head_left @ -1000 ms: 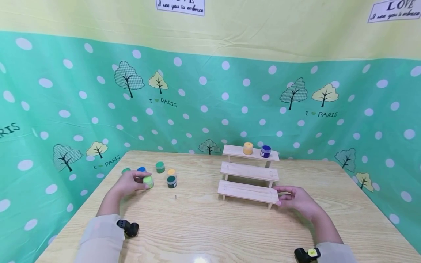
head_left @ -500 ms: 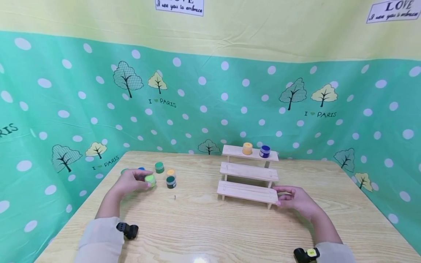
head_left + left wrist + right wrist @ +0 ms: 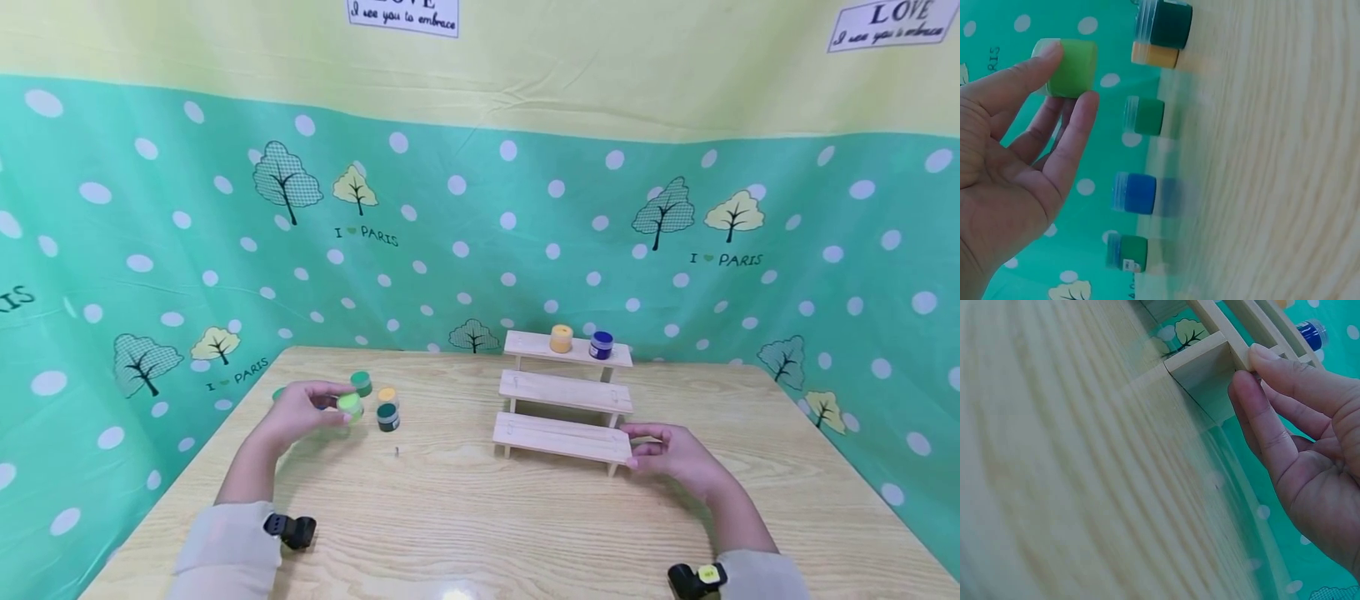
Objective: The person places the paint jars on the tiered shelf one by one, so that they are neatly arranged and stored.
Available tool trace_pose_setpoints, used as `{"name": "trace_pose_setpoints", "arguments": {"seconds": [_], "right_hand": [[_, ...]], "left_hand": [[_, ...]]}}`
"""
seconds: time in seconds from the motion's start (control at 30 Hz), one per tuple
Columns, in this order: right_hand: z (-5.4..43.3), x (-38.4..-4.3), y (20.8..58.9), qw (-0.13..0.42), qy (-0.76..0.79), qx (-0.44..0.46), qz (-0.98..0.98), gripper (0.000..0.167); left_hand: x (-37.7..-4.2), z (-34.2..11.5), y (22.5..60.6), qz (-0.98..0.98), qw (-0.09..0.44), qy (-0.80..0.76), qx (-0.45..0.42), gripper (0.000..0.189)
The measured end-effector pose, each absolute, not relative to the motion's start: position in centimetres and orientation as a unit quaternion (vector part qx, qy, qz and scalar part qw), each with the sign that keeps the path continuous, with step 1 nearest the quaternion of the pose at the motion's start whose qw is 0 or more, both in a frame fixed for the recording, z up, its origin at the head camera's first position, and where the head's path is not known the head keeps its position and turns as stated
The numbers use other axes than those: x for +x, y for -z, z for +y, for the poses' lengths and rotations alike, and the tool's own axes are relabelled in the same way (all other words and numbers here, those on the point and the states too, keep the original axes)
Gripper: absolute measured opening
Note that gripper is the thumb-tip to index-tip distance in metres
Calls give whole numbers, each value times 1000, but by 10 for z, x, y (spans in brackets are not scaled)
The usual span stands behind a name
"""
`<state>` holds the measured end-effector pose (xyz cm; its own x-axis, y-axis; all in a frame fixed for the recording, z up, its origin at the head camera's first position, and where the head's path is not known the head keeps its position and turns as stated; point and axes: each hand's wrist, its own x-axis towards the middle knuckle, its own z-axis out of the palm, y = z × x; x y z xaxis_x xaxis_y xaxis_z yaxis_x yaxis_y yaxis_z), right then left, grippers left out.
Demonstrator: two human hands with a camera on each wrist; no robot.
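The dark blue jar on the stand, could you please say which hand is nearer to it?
Right. The right hand pinches the wooden stand at its lowest tier, below the dark blue jar; the left hand is well left of the stand, holding a light green jar.

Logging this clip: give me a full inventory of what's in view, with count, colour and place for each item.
table: 1, pale wood-grain, under everything
cloth: 1, teal and yellow, behind the table
wooden stand: 1, pale wood, three tiers, right of centre
orange jars: 2, orange, top tier and table
dark blue jar: 1, dark blue, top tier
dark green jar: 1, dark green, table
green jars: 2, mid-green, table
blue jar: 1, blue, table
light green jar: 1, lime, held above the table
small bit: 1, greyish, table, unidentifiable
wrist devices: 2, mostly black, at the cuffs
sleeves: 2, off-white, near edge
left-hand grip: 1, bare, pinching the light green jar
right-hand grip: 1, bare, pinching the lowest tier's right end
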<state>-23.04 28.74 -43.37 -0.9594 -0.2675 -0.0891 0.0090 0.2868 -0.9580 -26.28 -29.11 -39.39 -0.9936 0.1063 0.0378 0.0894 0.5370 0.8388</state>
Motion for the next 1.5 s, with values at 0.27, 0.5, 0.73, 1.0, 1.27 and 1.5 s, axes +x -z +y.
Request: {"name": "trace_pose_setpoints", "arguments": {"seconds": [0.27, 0.5, 0.73, 1.0, 1.27, 1.5], "right_hand": [[288, -230, 434, 115, 593, -84, 793, 73], [286, -229, 432, 115, 593, -83, 793, 72], [285, -230, 432, 114, 588, -76, 797, 70], [288, -231, 434, 118, 591, -81, 794, 71], [287, -231, 434, 118, 590, -79, 795, 70], [287, -231, 434, 116, 587, -75, 797, 70]], "left_hand": [[-258, -274, 384, 872, 2, -483, 80, 50], [-255, -261, 378, 862, 3, -499, 93, 53], [-252, -248, 371, 854, -10, -509, 103, 50], [-251, -230, 363, 859, -25, -496, 125, 48], [-246, -214, 357, 860, -36, -491, 131, 46], [-244, -201, 355, 847, -40, -511, 139, 43]]}}
